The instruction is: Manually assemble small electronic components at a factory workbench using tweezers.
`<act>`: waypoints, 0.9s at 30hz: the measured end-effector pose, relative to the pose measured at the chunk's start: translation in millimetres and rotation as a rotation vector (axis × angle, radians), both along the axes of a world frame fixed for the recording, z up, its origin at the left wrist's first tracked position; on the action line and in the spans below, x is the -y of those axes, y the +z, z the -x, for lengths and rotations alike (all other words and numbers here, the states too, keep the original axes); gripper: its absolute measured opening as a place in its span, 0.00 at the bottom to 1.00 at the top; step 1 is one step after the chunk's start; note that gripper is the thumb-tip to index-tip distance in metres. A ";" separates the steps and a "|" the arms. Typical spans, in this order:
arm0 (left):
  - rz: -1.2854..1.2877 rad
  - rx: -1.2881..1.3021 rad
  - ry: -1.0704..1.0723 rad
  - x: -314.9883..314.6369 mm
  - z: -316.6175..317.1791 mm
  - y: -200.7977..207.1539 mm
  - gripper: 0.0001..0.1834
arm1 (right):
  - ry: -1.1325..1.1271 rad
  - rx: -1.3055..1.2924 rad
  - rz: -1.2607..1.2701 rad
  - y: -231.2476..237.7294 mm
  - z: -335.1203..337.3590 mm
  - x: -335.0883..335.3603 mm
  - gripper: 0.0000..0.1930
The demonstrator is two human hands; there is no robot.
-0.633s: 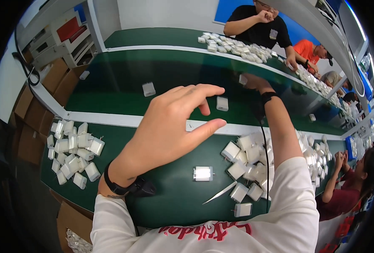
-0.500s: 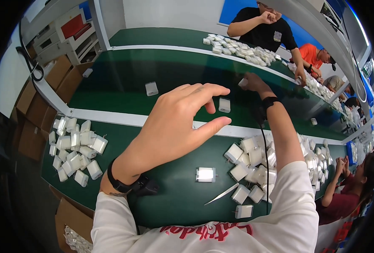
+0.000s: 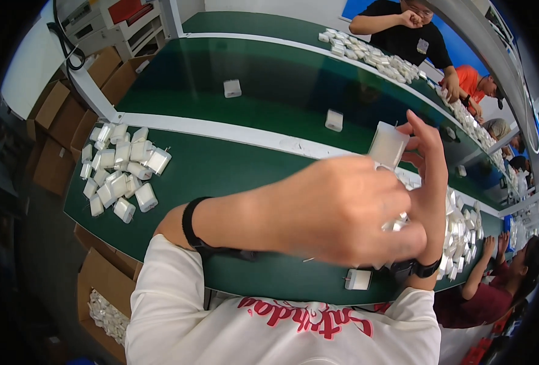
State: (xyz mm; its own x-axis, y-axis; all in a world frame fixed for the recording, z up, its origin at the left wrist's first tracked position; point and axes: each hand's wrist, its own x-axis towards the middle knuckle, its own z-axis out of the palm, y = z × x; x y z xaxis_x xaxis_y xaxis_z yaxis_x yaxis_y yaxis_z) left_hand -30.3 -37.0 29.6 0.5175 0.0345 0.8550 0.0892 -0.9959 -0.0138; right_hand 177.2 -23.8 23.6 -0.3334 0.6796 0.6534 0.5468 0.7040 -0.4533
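Observation:
My right hand (image 3: 427, 149) is raised over the right side of the green bench, holding a white power adapter (image 3: 388, 145) between thumb and fingers. My left hand (image 3: 357, 210) crosses in front of my right wrist, its fingers curled and blurred. A bit of white shows between them; whether it is held or lies behind cannot be made out. Beyond my hands, a pile of white adapters (image 3: 458, 237) is partly hidden. One single adapter (image 3: 359, 279) lies near the front edge. Each wrist wears a black strap.
Another adapter heap (image 3: 123, 167) sits at the bench's left. Past a white rail (image 3: 239, 135), two adapters (image 3: 232, 89) lie spaced out on a dark green strip. A cardboard box (image 3: 105, 267) stands below left. Co-workers handle white pieces across and at right.
My right hand has come back from the green strip with an adapter. My left hand has swung right and down, from open to curled. The view has shifted slightly.

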 end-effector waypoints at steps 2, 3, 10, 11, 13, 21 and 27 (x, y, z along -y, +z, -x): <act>0.012 0.035 0.006 10.9 -9.9 1.0 0.14 | 0.038 -0.047 0.014 -8.0 -6.1 13.4 0.43; 0.014 0.067 0.028 14.0 -13.8 1.3 0.15 | 0.091 -0.095 0.019 -10.9 -8.2 17.2 0.43; 0.291 0.023 0.165 -21.3 -11.6 -3.7 0.34 | 0.127 -0.135 -0.037 -6.5 -15.8 20.0 0.34; 0.311 -0.027 0.165 -21.9 -7.6 -4.4 0.35 | 0.135 -0.148 -0.011 -6.5 -16.9 20.0 0.32; 0.354 -0.032 0.178 -22.2 -7.4 -2.7 0.35 | 0.173 -0.196 0.026 -7.9 -18.9 17.4 0.32; 0.327 -0.052 0.169 -38.1 -3.7 -4.7 0.30 | 0.234 -0.227 0.055 -9.5 -24.1 9.5 0.33; 0.558 -0.068 0.165 -37.8 -5.8 -6.7 0.26 | 0.170 -0.046 -0.006 -8.0 -29.5 5.7 0.30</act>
